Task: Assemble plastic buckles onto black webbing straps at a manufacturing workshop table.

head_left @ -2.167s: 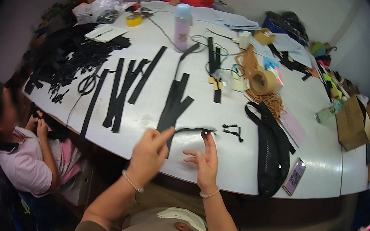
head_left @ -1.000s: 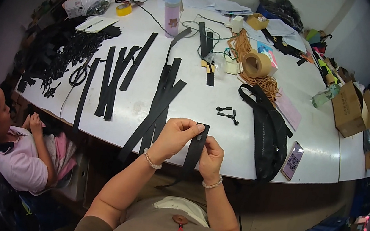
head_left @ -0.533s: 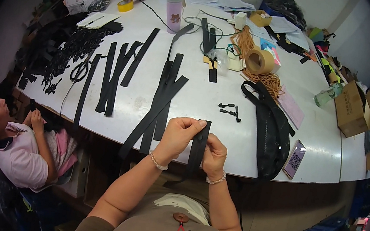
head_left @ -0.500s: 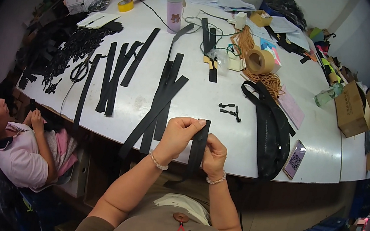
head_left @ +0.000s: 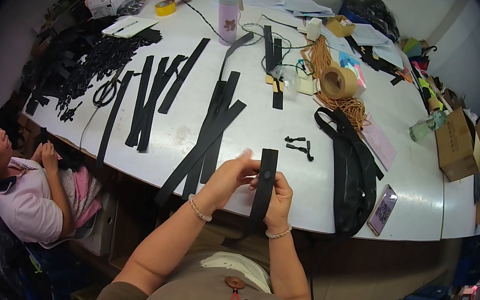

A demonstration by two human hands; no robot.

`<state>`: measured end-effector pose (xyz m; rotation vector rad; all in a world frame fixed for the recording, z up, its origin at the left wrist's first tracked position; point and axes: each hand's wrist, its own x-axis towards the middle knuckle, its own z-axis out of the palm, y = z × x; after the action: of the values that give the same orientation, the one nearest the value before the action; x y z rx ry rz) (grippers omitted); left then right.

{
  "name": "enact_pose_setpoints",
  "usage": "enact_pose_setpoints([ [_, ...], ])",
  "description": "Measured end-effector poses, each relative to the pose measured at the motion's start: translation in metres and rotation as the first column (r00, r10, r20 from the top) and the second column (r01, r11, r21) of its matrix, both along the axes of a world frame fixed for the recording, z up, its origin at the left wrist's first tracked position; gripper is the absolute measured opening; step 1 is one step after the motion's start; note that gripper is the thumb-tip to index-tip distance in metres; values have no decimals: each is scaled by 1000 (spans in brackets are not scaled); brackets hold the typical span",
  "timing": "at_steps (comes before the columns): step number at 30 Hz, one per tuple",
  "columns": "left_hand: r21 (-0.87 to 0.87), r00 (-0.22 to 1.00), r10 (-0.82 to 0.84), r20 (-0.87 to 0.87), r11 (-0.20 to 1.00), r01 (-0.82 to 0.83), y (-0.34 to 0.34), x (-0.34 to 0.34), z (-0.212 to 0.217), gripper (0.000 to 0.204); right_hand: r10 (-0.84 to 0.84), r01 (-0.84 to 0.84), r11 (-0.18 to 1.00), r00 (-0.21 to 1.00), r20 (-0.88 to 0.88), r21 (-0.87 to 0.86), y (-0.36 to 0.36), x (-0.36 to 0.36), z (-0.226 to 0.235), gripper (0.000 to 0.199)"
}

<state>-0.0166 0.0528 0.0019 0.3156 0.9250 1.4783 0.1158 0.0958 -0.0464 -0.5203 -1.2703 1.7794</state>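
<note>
A black strap (head_left: 264,183) stands upright before me at the table's near edge, a small round dark spot showing near its top. My right hand (head_left: 279,201) is closed on the strap from its right side, fingers partly behind it. At the left edge of the strap is my left hand (head_left: 229,180), thumb raised and slightly blurred, its fingertips reaching partly behind the strap. The strap's lower end hangs below the table edge. Several more black straps (head_left: 208,140) lie crossed to the left of my hands. Small black cord fittings (head_left: 300,148) lie beyond my right hand.
A black bag (head_left: 351,181) and a phone (head_left: 382,209) lie at the right. Scissors (head_left: 105,93) and a heap of black parts (head_left: 84,56) are at the left. Farther back stand a bottle (head_left: 228,19) and tape (head_left: 339,83). A person (head_left: 36,197) sits at the left.
My left thumb has lifted off the top of the strap, and that hand sits slightly lower. The strap now faces me more squarely, its round spot uncovered. My right hand still holds it.
</note>
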Motion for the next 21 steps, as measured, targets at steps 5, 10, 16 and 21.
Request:
enact_pose_setpoints([
  [5,84,909,-64,-413,991,108,-9,7,0,29,3,-1,998,999,37,-66,2,4,-4,13],
  [10,94,930,51,-365,995,-18,-14,-3,-13,23,64,-43,982,992,112,-182,-7,-3,4,19],
  [16,67,945,152,-291,988,-138,-14,-26,-6,18,76,-58,993,981,176,-103,-9,5,-5,22],
  [21,76,927,315,-203,949,-306,-7,-74,-24,18,111,-93,989,980,167,-112,-7,6,-10,20],
])
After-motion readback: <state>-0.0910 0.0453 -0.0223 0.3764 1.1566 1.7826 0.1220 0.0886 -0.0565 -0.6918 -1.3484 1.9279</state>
